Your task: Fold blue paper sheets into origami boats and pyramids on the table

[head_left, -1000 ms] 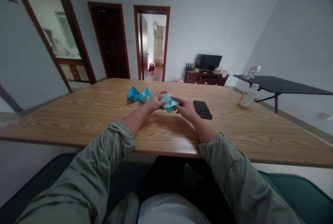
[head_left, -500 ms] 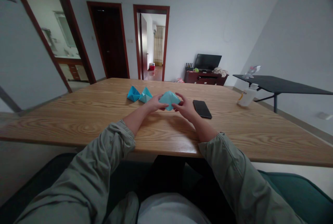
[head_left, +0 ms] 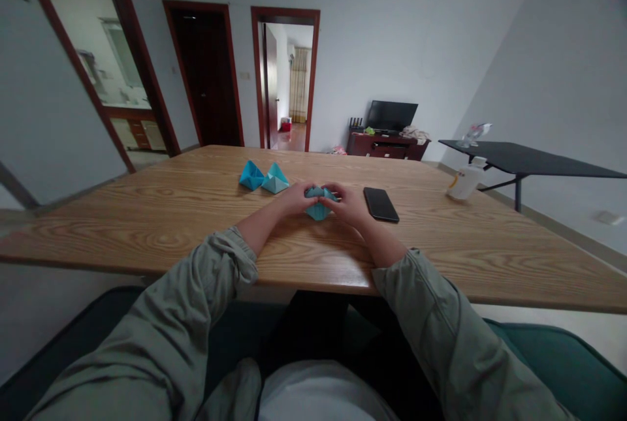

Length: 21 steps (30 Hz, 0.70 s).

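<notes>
Between my two hands is a light blue folded paper [head_left: 319, 211], its middle squeezed inward and its lower part bulging below my thumbs. My left hand [head_left: 296, 199] grips its left side, and my right hand [head_left: 347, 203] grips the right side. Fingers cover much of the paper's edges. Just left of my left hand, a light blue origami boat [head_left: 275, 179] stands on the table. Touching or nearly touching it is a darker blue origami boat [head_left: 251, 176].
On the wooden table [head_left: 171, 225], a black phone-like tablet [head_left: 381, 205] lies right of my right hand. A whitish plastic bottle [head_left: 466, 181] stands at the right edge. Beyond it is a dark folding table [head_left: 529, 158]. A television [head_left: 392, 116] stands against the far wall.
The paper was a wide, flat diamond shape; now it is narrower and folded in at the middle. Both hands have come closer together and slightly lower.
</notes>
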Available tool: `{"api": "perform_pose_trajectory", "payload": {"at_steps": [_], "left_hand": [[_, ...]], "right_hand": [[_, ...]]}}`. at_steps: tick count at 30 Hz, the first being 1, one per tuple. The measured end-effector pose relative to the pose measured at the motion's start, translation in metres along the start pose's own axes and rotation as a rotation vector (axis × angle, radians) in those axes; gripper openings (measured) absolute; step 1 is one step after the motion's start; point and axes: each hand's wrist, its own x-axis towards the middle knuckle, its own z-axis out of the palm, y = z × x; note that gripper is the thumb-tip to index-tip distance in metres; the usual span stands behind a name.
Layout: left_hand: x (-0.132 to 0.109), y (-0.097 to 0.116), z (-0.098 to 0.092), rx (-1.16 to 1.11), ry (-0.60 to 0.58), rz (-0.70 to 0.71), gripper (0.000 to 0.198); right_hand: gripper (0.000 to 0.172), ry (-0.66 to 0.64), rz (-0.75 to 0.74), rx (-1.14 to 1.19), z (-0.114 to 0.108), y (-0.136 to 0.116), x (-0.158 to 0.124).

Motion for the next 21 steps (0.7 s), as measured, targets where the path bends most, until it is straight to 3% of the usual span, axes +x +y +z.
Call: {"api": "perform_pose_trajectory", "payload": {"at_steps": [5, 11, 21], "left_hand": [[-0.001, 0.000, 0.000, 0.023, -0.030, 0.037, 0.022], [-0.001, -0.005, -0.005, -0.009, -0.090, -0.042, 0.028], [-0.010, -0.023, -0.032, 0.127, -0.197, -0.089, 0.034]], "right_hand": [[0.023, -0.003, 0.031, -0.120, 0.000, 0.003, 0.001], [0.015, -0.002, 0.089, -0.306, -0.005, 0.008, 0.000], [0.018, -0.018, 0.183, -0.255, -0.015, 0.035, 0.001]]}}
